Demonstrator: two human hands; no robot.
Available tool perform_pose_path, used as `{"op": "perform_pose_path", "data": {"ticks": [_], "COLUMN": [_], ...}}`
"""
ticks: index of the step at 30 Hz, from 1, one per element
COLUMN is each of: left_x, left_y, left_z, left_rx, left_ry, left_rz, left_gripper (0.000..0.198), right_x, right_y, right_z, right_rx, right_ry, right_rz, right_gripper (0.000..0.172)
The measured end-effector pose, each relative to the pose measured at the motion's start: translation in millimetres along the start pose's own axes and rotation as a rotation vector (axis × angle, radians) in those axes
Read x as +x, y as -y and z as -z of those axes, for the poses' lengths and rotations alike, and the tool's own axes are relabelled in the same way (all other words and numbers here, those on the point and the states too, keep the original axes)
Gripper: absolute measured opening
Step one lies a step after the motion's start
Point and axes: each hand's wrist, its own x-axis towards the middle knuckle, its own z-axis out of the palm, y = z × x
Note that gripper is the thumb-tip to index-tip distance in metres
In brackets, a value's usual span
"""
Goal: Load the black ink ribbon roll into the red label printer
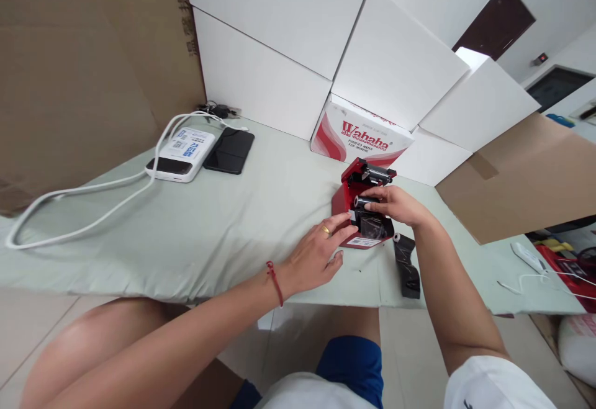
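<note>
A small red device [347, 195] with its lid open stands on the pale green table cover [223, 229], right of centre. My right hand [395, 204] reaches over it, fingers curled round a black roll [362, 201] inside the open body. My left hand [321, 251] lies against the device's near left side, with its index finger stretched out to touch a white label on the front and the other fingers curled. A strip of black ribbon [406, 264] trails from the device to the table's front edge.
A white power bank [184, 153] with a long white cable [84, 210] and a black phone [230, 149] lie at back left. White boxes [395, 55] and a red-and-white Wahaha carton [358, 133] stack up behind. Brown cardboard [526, 179] leans at right.
</note>
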Motion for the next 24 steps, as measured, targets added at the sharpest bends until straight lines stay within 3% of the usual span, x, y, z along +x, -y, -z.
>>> {"op": "perform_pose_path", "data": {"ticks": [2, 7, 13, 20, 24], "left_x": [0, 3, 11, 8, 11], "left_y": [3, 3, 2, 6, 6], "left_z": [0.5, -1.4, -1.4, -5.0, -7.3], "left_rx": [0.011, 0.057, 0.142, 0.190, 0.194], "left_ry": [0.012, 0.003, 0.007, -0.017, 0.004], "left_rz": [-0.014, -0.047, -0.070, -0.109, -0.089], "left_gripper": [0.058, 0.055, 0.050, 0.058, 0.072], "right_x": [-1, 7, 10, 26, 33], "right_y": [-3, -2, 3, 24, 26], "right_z": [1, 5, 18, 13, 7], "right_rx": [0.058, -0.254, -0.355, -0.596, -0.609], "right_ry": [0.054, 0.155, 0.210, 0.277, 0.346], "right_rz": [0.024, 0.020, 0.053, -0.001, -0.008], "right_gripper": [0.044, 0.038, 0.033, 0.027, 0.025]}}
